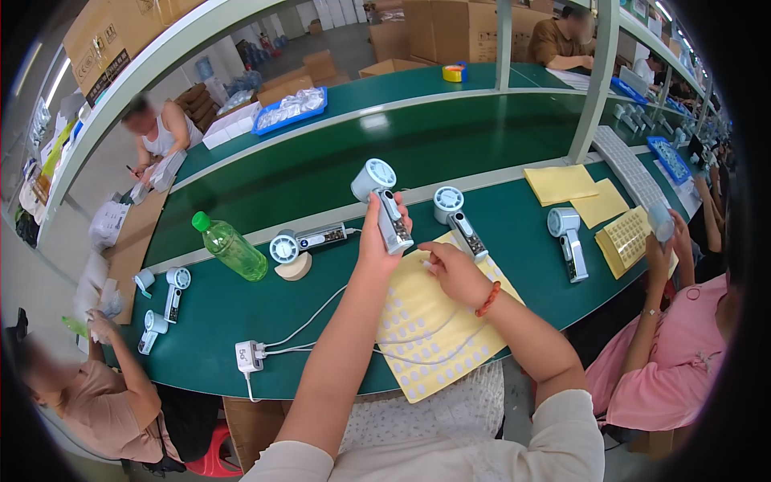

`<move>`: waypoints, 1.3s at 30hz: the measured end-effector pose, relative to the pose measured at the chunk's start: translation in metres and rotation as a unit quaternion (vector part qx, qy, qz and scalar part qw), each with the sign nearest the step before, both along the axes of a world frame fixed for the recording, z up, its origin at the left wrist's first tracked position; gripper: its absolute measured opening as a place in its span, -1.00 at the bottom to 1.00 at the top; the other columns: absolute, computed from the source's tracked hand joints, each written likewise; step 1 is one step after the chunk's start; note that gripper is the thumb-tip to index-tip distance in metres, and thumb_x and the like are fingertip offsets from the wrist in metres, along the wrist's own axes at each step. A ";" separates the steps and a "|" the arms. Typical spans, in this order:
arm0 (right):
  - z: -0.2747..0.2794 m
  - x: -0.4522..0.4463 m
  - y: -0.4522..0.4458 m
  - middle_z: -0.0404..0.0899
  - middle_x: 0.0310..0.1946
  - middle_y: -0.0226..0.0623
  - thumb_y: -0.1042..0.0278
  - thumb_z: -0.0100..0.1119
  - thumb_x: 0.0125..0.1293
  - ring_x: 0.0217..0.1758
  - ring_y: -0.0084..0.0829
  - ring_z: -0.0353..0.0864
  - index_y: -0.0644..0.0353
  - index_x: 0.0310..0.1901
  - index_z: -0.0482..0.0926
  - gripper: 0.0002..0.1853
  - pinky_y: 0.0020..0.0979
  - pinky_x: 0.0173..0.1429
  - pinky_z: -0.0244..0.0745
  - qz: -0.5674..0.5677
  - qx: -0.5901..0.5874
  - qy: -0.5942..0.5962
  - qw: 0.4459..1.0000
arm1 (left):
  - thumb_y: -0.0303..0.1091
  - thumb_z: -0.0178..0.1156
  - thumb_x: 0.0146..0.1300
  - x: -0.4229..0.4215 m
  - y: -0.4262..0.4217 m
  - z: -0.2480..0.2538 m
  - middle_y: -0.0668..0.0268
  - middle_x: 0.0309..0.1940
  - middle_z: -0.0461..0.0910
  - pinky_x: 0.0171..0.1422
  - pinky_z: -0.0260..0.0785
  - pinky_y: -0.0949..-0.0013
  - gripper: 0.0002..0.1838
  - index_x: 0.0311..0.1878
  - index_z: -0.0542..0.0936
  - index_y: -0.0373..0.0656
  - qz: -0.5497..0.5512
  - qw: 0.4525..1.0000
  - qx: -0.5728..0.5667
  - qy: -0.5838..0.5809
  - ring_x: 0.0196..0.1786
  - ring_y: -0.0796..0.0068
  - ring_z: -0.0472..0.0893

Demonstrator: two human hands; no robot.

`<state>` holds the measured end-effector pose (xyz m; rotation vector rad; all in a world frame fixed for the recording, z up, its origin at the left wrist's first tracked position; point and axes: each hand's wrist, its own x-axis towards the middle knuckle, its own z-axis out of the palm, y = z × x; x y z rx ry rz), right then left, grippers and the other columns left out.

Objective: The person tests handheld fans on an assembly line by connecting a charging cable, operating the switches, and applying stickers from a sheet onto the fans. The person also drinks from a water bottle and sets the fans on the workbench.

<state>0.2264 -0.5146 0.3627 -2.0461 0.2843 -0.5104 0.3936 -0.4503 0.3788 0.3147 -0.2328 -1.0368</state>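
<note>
My left hand (373,234) is wrapped round the handle of a light-blue handheld fan (395,227), its round head up and to the left. Just right of the handle's lower end is my right hand (456,271), fingers bent together, with a small pale bit at the fingertips that I cannot make out. Under my right wrist lies a yellow sheet (434,353) dotted with pale oval stickers, crossed by white cables. A second handheld fan (466,233) rests behind my right hand. Left of my left hand, another fan (321,236) lies plugged into a cable, beside a round cream-coloured block (294,267).
A white charger (247,355) with cables sits on the green table. A green bottle (233,247) stands at left, with several fans beyond. To the right are a fan (569,245), yellow sheets (560,185) and a white tray (630,169). Co-workers sit at both sides and opposite.
</note>
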 end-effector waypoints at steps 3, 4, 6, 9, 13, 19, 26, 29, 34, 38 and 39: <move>0.024 -0.002 0.003 0.38 -0.39 -0.36 0.57 -0.15 0.36 -0.44 -0.50 0.48 0.26 0.01 0.42 -0.77 -0.51 -0.31 0.40 0.067 0.239 0.039 0.968 | -0.11 0.20 0.23 -0.006 -0.010 -0.004 0.35 -0.29 0.48 -0.14 0.51 0.35 -0.67 -0.15 0.40 -0.14 0.005 0.996 -0.044 0.073 -0.27 0.48 0.51; 0.028 -0.003 0.003 0.37 -0.40 -0.40 0.53 -0.18 0.40 -0.49 -0.57 0.44 0.25 -0.01 0.42 -0.79 -0.56 -0.36 0.36 0.087 0.276 0.059 0.955 | -0.10 0.20 0.23 -0.006 -0.011 -0.007 0.36 -0.31 0.46 -0.15 0.50 0.36 -0.67 -0.16 0.40 -0.13 -0.004 0.996 -0.050 0.071 -0.27 0.49 0.49; 0.019 0.000 0.003 0.35 -0.42 -0.42 0.47 -0.21 0.43 -0.52 -0.61 0.35 0.23 -0.03 0.40 -0.81 -0.59 -0.42 0.26 0.145 0.388 0.046 0.909 | -0.08 0.20 0.22 -0.007 -0.012 -0.017 0.37 -0.34 0.41 -0.18 0.47 0.39 -0.67 -0.17 0.39 -0.12 -0.022 0.995 -0.062 0.068 -0.28 0.51 0.44; 0.017 0.000 0.009 0.31 -0.46 -0.46 0.37 -0.24 0.45 -0.58 -0.69 0.13 0.20 -0.06 0.37 -0.81 -0.64 -0.49 0.05 0.167 0.477 0.022 0.863 | 0.00 0.18 0.22 -0.010 -0.015 -0.021 0.39 -0.35 0.37 -0.24 0.41 0.46 -0.63 -0.18 0.39 -0.10 -0.059 0.991 -0.083 0.082 -0.27 0.54 0.39; 0.014 0.001 0.010 0.28 -0.51 -0.50 0.30 -0.25 0.47 -0.60 -0.72 0.07 0.18 -0.09 0.38 -0.80 -0.66 -0.51 -0.01 0.149 0.531 0.011 0.834 | 0.05 0.14 0.23 -0.011 -0.013 -0.018 0.40 -0.34 0.36 -0.27 0.41 0.48 -0.60 -0.18 0.40 -0.10 -0.079 0.989 -0.093 0.084 -0.28 0.57 0.39; 0.018 0.000 0.013 0.24 -0.57 -0.52 0.25 -0.24 0.48 -0.65 -0.71 0.04 0.14 -0.12 0.36 -0.80 -0.65 -0.53 -0.02 0.117 0.560 -0.003 0.820 | 0.10 0.12 0.24 -0.007 -0.011 -0.021 0.43 -0.35 0.36 -0.32 0.41 0.50 -0.57 -0.12 0.40 -0.09 -0.077 0.992 -0.097 0.041 -0.31 0.59 0.39; 0.015 0.003 0.015 0.25 -0.57 -0.51 0.28 -0.24 0.48 -0.65 -0.71 0.04 0.14 -0.11 0.36 -0.82 -0.65 -0.53 -0.02 0.096 0.533 0.003 0.841 | 0.09 0.10 0.27 -0.009 -0.012 -0.017 0.41 -0.38 0.38 -0.32 0.38 0.50 -0.58 -0.12 0.38 -0.07 -0.065 0.988 -0.103 0.092 -0.34 0.58 0.41; 0.015 0.005 0.018 0.25 -0.57 -0.51 0.28 -0.24 0.48 -0.65 -0.71 0.04 0.14 -0.11 0.36 -0.82 -0.65 -0.53 -0.01 0.075 0.524 -0.017 0.848 | 0.06 0.12 0.26 -0.010 -0.014 -0.017 0.43 -0.36 0.38 -0.31 0.40 0.52 -0.61 -0.12 0.40 -0.07 -0.055 0.991 -0.094 0.076 -0.33 0.61 0.41; 0.018 0.002 0.018 0.25 -0.55 -0.50 0.29 -0.26 0.48 -0.64 -0.71 0.04 0.17 -0.11 0.35 -0.81 -0.64 -0.52 -0.01 0.082 0.566 -0.014 0.820 | 0.00 0.14 0.26 -0.010 -0.014 -0.017 0.43 -0.35 0.37 -0.29 0.40 0.51 -0.63 -0.09 0.40 -0.07 -0.065 0.993 -0.089 0.039 -0.31 0.61 0.40; 0.013 0.001 0.018 0.26 -0.55 -0.49 0.29 -0.25 0.48 -0.65 -0.70 0.06 0.18 -0.13 0.34 -0.82 -0.63 -0.53 0.00 0.101 0.586 -0.002 0.804 | -0.01 0.15 0.26 -0.010 -0.010 -0.014 0.40 -0.34 0.35 -0.30 0.37 0.49 -0.61 -0.03 0.39 -0.06 -0.085 0.992 -0.087 -0.039 -0.32 0.59 0.38; 0.012 0.000 0.018 0.26 -0.55 -0.49 0.29 -0.24 0.48 -0.65 -0.70 0.06 0.18 -0.13 0.33 -0.82 -0.63 -0.53 0.00 0.104 0.587 0.005 0.803 | -0.01 0.15 0.25 -0.008 -0.008 -0.014 0.39 -0.33 0.34 -0.30 0.36 0.48 -0.61 -0.02 0.39 -0.06 -0.095 0.989 -0.094 -0.060 -0.32 0.58 0.38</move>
